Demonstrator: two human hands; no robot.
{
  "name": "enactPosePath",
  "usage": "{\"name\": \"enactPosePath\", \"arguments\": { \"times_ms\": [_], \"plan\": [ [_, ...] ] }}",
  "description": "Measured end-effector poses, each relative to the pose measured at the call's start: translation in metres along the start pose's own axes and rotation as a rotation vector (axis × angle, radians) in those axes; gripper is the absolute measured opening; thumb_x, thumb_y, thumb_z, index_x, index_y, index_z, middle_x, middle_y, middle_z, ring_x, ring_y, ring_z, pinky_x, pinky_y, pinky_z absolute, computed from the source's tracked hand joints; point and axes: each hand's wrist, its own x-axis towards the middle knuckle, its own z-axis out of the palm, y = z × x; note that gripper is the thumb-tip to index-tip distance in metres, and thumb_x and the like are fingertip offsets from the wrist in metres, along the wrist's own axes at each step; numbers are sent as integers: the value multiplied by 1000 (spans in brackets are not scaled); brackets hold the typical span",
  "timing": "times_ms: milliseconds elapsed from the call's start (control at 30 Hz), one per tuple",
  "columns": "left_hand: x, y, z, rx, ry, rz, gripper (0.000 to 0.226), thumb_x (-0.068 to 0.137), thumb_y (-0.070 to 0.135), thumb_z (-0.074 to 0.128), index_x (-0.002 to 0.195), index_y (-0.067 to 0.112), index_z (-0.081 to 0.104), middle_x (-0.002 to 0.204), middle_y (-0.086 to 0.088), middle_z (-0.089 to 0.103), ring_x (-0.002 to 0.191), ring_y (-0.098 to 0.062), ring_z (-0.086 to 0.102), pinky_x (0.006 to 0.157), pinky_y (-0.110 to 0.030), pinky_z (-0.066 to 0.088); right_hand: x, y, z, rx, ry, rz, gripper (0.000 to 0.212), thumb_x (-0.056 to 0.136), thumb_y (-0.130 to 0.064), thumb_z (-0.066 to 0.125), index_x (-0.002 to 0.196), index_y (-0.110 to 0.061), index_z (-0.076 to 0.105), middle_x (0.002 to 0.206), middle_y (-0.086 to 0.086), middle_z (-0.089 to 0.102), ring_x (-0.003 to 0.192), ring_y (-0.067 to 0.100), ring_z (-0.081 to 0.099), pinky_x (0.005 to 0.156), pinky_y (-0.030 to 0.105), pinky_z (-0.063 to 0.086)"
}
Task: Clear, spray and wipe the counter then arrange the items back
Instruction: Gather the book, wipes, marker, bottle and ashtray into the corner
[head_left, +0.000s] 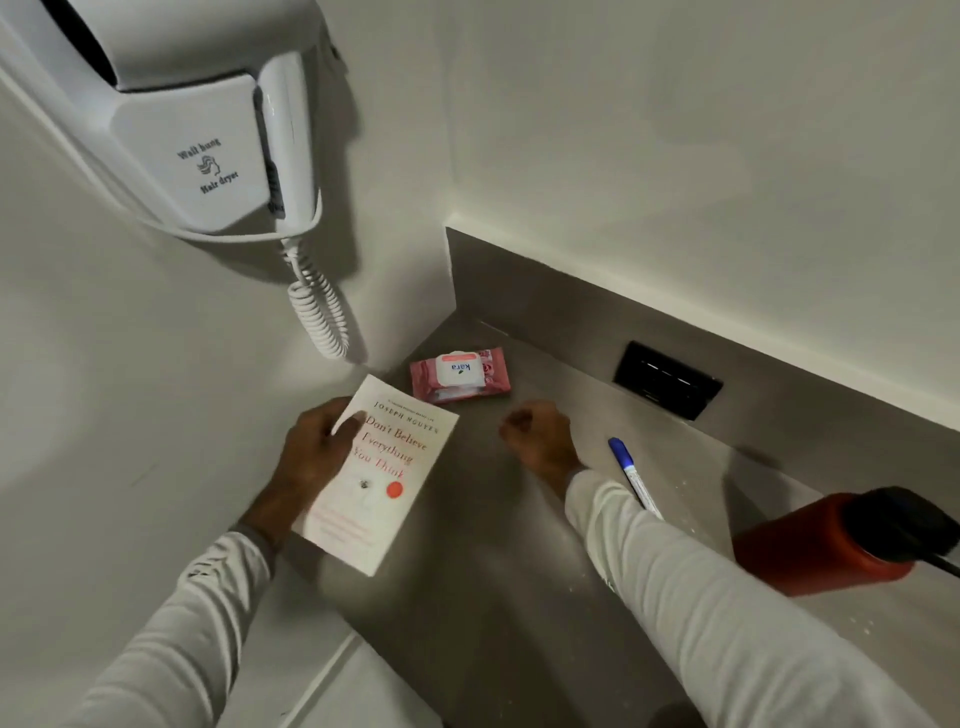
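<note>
My left hand (317, 447) grips the left edge of a white paperback book (384, 478) with red title lettering, held just over the left end of the grey counter (488, 545). A pink pack of wet wipes (460, 375) lies flat in the back left corner, just beyond the book. My right hand (540, 434) hovers over the counter to the right of the book, fingers curled in with nothing in them. A blue-capped marker (631, 475) lies on the counter right of that hand. A red bottle with a black cap (831, 540) lies on its side at the right.
A white wall-hung hair dryer (208, 130) with a coiled cord (319, 312) hangs on the left wall above the corner. A black socket plate (667, 379) sits in the grey backsplash. Small white specks dot the counter near the bottle.
</note>
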Motion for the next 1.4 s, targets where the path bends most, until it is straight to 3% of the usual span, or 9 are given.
{"name": "enactPosePath", "arguments": {
  "times_ms": [100,333,467,567,733,933,1100,1233,1400],
  "plan": [
    [14,-1,-9,118,37,106,17,98,31,57,108,33,72,75,11,74,66,-3,70,55,-7,49,44,-29,7,-178,-46,-231,30,89,-9,71,119,-6,72,123,17,71,116,33,66,104,39,51],
    [26,-9,7,77,19,140,33,100,30,52,129,21,64,105,1,74,73,-4,71,54,-6,48,127,-56,33,-658,-298,-375,81,85,-39,78,153,-19,39,159,11,39,147,32,35,122,45,30],
    [30,-19,10,50,-7,176,30,101,33,50,127,27,64,108,10,72,81,-3,73,62,-9,53,135,-51,35,-781,-370,-383,79,86,-55,72,153,-27,41,155,9,46,142,33,44,118,43,36],
    [40,-17,17,59,-16,195,27,100,33,51,124,34,62,98,17,69,78,13,68,60,-3,50,121,-29,20,-754,-228,-343,73,87,-54,70,150,-28,43,153,7,49,139,31,47,115,40,39],
    [76,12,58,115,-70,230,28,101,38,50,127,30,54,107,9,68,86,-4,68,83,-33,59,84,27,-42,-766,39,-123,73,91,-49,65,152,-26,33,147,11,49,135,34,47,111,42,37],
    [152,51,109,412,20,431,28,93,29,64,111,11,54,111,-12,61,99,-26,63,89,-41,55,62,51,-70,-837,101,-106,62,90,-46,65,143,-27,39,145,7,46,130,32,47,105,43,41],
    [157,43,125,686,8,495,51,90,15,64,138,6,49,138,-20,50,127,-37,47,110,-44,39,57,53,-58,-835,153,-163,57,90,-45,64,140,-23,47,142,8,50,124,34,51,102,42,43],
    [124,29,141,846,-269,483,53,102,43,37,152,26,34,159,-8,31,149,-23,25,120,-47,21,53,56,-53,-902,121,-253,59,88,-47,62,141,-22,51,146,11,53,125,36,55,103,44,44],
    [130,10,142,927,-380,405,61,103,41,34,157,32,6,167,-9,-1,154,-27,1,121,-58,13,50,65,-57,-878,88,-262,66,86,-47,66,146,-24,50,151,12,51,125,38,57,105,46,44]
  ]
}}
